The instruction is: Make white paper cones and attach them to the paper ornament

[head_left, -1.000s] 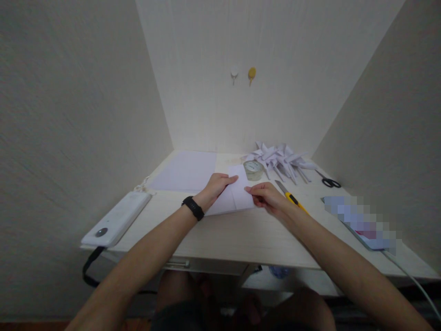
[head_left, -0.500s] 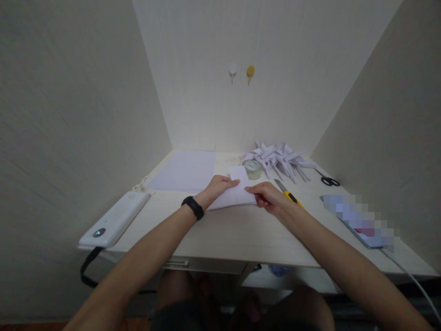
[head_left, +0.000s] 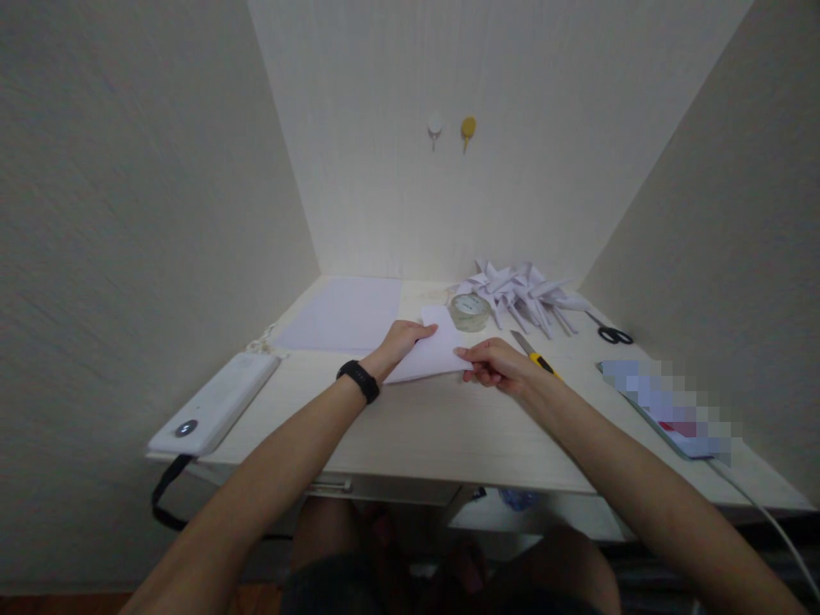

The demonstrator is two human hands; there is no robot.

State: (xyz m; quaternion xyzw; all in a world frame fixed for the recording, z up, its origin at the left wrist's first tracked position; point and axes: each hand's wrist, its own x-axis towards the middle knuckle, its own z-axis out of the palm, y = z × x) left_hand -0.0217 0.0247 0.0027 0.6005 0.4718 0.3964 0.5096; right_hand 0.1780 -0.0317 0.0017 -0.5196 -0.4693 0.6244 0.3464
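A folded sheet of white paper (head_left: 430, 352) is held between my two hands, just above the desk. My left hand (head_left: 403, 340), with a black band on its wrist, grips the paper's left side, thumb on top and the other fingers hidden beneath. At the right corner, my right hand (head_left: 492, 362) pinches the paper between thumb and fingers. Behind the paper stands a roll of clear tape (head_left: 471, 313). To the right of my right hand lies a yellow utility knife (head_left: 536, 357) with its blade out.
Folded paper pinwheels (head_left: 522, 290) are heaped at the back right. Black scissors (head_left: 615, 335) and a partly blurred flat device (head_left: 663, 410) with a cable lie on the right. White paper (head_left: 339, 312) lies back left; a white power bank (head_left: 214, 406) sits at the left edge.
The paper has tilted a little and its upper end has shifted left with my left hand. My right hand has moved slightly left, still pinching the corner.
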